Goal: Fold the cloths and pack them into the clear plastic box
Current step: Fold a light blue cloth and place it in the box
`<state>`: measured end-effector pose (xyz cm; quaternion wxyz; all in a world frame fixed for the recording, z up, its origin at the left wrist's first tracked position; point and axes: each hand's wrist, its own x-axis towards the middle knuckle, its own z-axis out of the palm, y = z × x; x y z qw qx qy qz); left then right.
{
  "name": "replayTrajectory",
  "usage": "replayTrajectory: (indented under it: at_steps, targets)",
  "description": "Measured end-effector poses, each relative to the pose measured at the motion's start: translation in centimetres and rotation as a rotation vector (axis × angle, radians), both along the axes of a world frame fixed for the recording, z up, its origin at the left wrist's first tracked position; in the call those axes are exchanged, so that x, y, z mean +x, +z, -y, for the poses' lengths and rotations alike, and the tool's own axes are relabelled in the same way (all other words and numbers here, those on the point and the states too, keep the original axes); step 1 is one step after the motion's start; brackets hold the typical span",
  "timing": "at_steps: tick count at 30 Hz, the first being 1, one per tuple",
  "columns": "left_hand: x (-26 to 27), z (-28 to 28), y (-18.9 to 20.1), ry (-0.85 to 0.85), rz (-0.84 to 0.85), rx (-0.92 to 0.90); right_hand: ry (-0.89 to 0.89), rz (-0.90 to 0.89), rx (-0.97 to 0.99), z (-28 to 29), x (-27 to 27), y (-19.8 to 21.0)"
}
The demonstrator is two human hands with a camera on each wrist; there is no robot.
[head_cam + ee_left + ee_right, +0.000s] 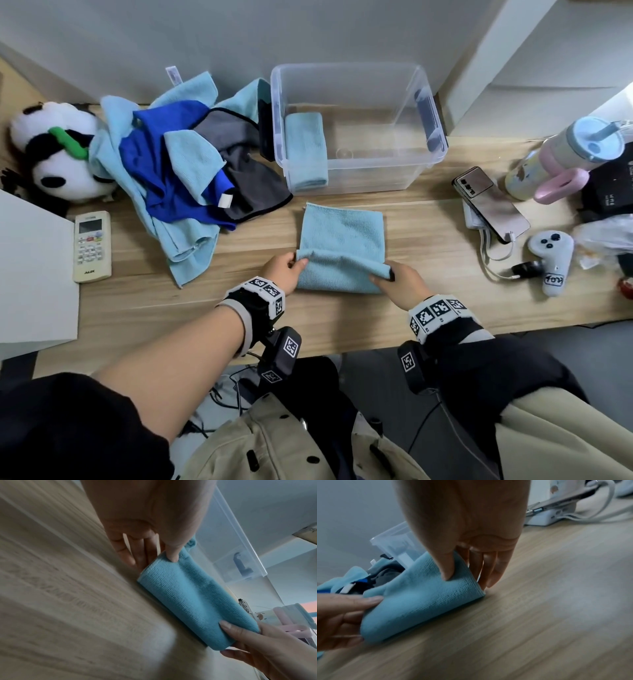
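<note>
Wooden desk [428,219] | we are pinching the cloth [342,236] with left hand [284,270] and right hand [399,279] | aligning edges evenly before creasing.

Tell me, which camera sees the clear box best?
The head view: the whole clear plastic box shows, open-topped, one folded cloth inside. The left wrist view catches one wall, the right wrist view one corner.

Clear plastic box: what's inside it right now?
One folded light-blue cloth lies against the left wall of the clear plastic box. The rest of its floor shows bare through the plastic. Whether anything sits beneath that cloth is hidden.
</note>
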<state>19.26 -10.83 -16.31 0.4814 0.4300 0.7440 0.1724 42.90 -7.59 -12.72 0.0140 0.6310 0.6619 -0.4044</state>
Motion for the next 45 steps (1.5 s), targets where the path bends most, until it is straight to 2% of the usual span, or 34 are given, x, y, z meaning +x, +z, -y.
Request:
replayTrajectory:
  at_steps: [5, 15, 20, 24, 26, 28, 30, 32, 34, 37, 39, 41, 43, 45]
  targets:
    - [-0.2, -0.1, -0.7, 0.004, 0.118, -0.098, -0.106, 0.01, 0.012, 0.1, -0.6, 0.1]
    - [0.0, -0.8, -0.1, 0.062, -0.049, -0.089, -0.224, 0.086, -0.048, -0.3, -1.1, -0.5]
    - [0.3, -1.1, 0.4, 0.103, -0.097, -0.105, -0.251, 0.181, -0.073, -0.2, -1.4, -1.1]
    - [0.5, -1.2, 0.4, 0.131, -0.129, -0.136, -0.377, 0.103, -0.007, -0.1, -1.4, -1.2]
    - [0.4, -1.1, 0.2, 0.121, -0.101, -0.18, -0.31, 0.061, 0.194, 0.0, -1.2, -1.4]
    - [0.2, -1.2, -0.2, 0.144, -0.024, -0.219, -0.124, 0.012, 0.336, 0.2, -1.1, -1.5]
    - [0.0, -1.1, -0.3, 0.186, 0.05, -0.248, 0.092, 0.005, 0.334, 0.5, -1.2, -1.4]
    - [-0.1, -1.0, 0.2, 0.214, 0.095, -0.278, 0.298, 0.098, 0.3, 0.7, -1.0, -1.6]
    - [-0.2, -0.9, 0.8, 0.215, 0.119, -0.311, 0.427, 0.193, 0.276, 0.9, -0.9, -1.8]
    - [-0.4, -0.7, 1.2, 0.219, 0.14, -0.327, 0.462, 0.211, 0.295, 0.9, -0.9, -1.9]
    - [-0.6, -0.5, 1.6, 0.178, 0.055, -0.227, 0.438, 0.172, 0.328, 1.0, -1.1, -1.7]
    - [-0.8, -0.5, 1.7, 0.055, -0.088, -0.019, 0.412, 0.142, 0.354, 1.0, -1.3, -1.5]
    - [-0.8, -0.7, 2.1, -0.113, -0.111, 0.151, 0.398, 0.126, 0.334, 0.8, -1.4, -1.3]
    - [-0.5, -0.7, 2.7, -0.318, -0.049, 0.135, 0.341, 0.064, 0.296, 0.4, -1.5, -1.1]
